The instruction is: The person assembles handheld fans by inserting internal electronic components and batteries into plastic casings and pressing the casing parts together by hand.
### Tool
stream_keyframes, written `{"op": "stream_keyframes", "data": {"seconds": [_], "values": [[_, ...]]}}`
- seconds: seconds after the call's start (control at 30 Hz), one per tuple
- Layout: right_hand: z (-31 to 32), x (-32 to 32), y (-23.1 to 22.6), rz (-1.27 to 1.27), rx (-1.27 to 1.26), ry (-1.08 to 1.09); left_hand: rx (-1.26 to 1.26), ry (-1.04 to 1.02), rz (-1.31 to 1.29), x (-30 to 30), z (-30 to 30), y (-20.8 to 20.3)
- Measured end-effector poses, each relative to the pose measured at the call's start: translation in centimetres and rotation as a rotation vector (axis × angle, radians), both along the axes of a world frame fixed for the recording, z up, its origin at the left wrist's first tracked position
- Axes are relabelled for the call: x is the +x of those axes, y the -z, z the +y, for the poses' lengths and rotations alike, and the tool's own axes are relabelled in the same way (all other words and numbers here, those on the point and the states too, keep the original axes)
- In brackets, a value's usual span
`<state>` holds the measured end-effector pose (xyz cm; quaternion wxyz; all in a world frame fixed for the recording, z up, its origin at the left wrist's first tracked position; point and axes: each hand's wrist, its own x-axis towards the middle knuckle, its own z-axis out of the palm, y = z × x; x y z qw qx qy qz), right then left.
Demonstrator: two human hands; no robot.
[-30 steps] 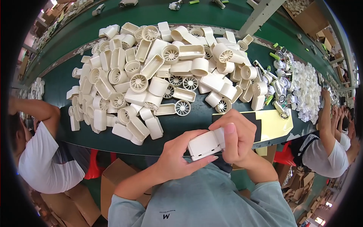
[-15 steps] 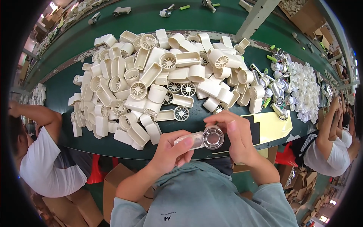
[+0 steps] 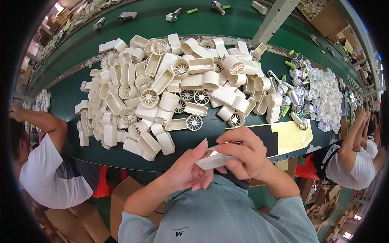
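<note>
A small white handheld fan body [image 3: 208, 163] with a shiny silver top face is between my two hands, close to the table's near edge. My left hand [image 3: 187, 168] grips its handle end, thumb on top and fingers curled beneath. Over the round end, my right hand [image 3: 248, 152] closes with bent fingers and covers most of it. Just beyond my hands lies a big heap of cream plastic fan housings [image 3: 158, 95], with round grilled ends and hollow handles. One spoked round grille [image 3: 194, 122] faces up at the heap's near edge.
Right of the heap sit silver fan parts with green batteries [image 3: 299, 91] and a pile of translucent white pieces [image 3: 326, 97]. A yellow sheet [image 3: 298, 135] and a black sheet [image 3: 265, 139] lie near my right hand. Behind runs a green conveyor [image 3: 154, 26]. People sit on both sides.
The fan body has been tilted, so its round silver face no longer shows. My right hand has closed over that end. Pieces on the conveyor have shifted left.
</note>
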<state>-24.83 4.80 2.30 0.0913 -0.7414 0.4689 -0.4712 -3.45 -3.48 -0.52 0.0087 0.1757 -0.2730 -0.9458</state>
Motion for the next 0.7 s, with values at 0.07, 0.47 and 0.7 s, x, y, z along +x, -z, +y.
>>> {"op": "stream_keyframes", "data": {"seconds": [0.07,0.47,0.7], "values": [[0.0,0.0,1.0,-0.109,-0.034,0.122,-0.036,-0.018,-0.086,-0.7,0.9,-0.4],[-0.2,1.5,-0.3,-0.244,-0.026,0.244,-1.744,-0.639,0.108,-2.6,0.8,-0.7],[-0.7,1.1,-1.1,-0.233,0.009,0.219,-1.666,-0.657,0.180,-2.8,-0.2,-1.9]]}}
